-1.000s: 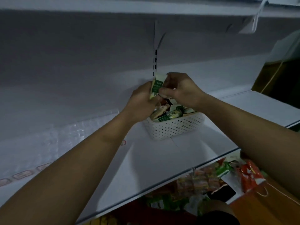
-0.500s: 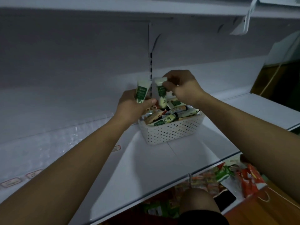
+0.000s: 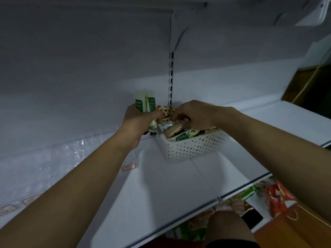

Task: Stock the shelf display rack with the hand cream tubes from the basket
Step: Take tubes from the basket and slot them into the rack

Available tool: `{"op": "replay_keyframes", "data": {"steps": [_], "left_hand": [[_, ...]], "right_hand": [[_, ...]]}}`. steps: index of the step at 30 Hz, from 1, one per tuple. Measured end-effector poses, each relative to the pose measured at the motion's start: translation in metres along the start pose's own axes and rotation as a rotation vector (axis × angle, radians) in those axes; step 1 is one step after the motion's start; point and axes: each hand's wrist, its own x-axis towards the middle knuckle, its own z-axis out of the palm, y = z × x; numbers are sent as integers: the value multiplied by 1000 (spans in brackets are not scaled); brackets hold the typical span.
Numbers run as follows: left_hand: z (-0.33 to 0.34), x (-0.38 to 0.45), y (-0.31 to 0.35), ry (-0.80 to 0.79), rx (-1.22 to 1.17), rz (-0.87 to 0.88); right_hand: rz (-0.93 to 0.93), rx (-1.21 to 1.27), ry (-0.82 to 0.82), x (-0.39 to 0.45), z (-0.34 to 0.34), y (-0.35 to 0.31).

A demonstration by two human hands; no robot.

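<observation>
White shelving fills the view, dim and bare apart from a white perforated basket (image 3: 195,149) that sits on the shelf board (image 3: 161,190) just in front of the slotted upright (image 3: 171,79) in the back panel. Taking the basket as the landmark: the left hand (image 3: 138,120) is just beside its left rim, fingers curled round two green-and-white hand cream tubes (image 3: 145,103) that stand upright out of the fist with their crimped ends up. The right hand (image 3: 195,113) is over the basket's back edge, its fingers pinching a brown spotted tube (image 3: 165,113) at the point where the two hands meet. Inside the basket lie more tubes (image 3: 180,134) in a loose heap, green-labelled and tan ones mixed, some overlapping; how many is hard to tell. No tube stands on the board outside the basket that I can see, so the task looks to be at an early stage: gathering a handful before any placing. Likely the next move is to pass the spotted tube into the left hand's bundle, or to carry it to a bare stretch of board left of the basket and stand it on its cap. That calls for a firm pinch and a level set-down, since slim tubes tip easily.
</observation>
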Motion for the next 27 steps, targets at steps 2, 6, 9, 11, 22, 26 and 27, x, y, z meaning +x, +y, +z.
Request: {"op": "replay_keyframes", "data": {"steps": [2,6,9,11,22,26,27], "left_hand": [[1,3,-3,2,-33,2],[2,5,-3,24,-106,25],[3,2,-5,112,-173,56],[6,0,-7,154,-239,51],[18,2,-3,157,-510,-67],[8,5,-9,149,-479,-77],[6,6,-11,144,-462,-75]], "right_hand": [[-12,-35,-6,0,-1,6],[3,63,73,-5,-6,14],[45,180,255,-7,-18,21],[72,364,433,-7,-20,22],[50,382,347,9,14,-12],[92,-90,189,22,25,-13],[90,-148,196,24,26,-16]]}}
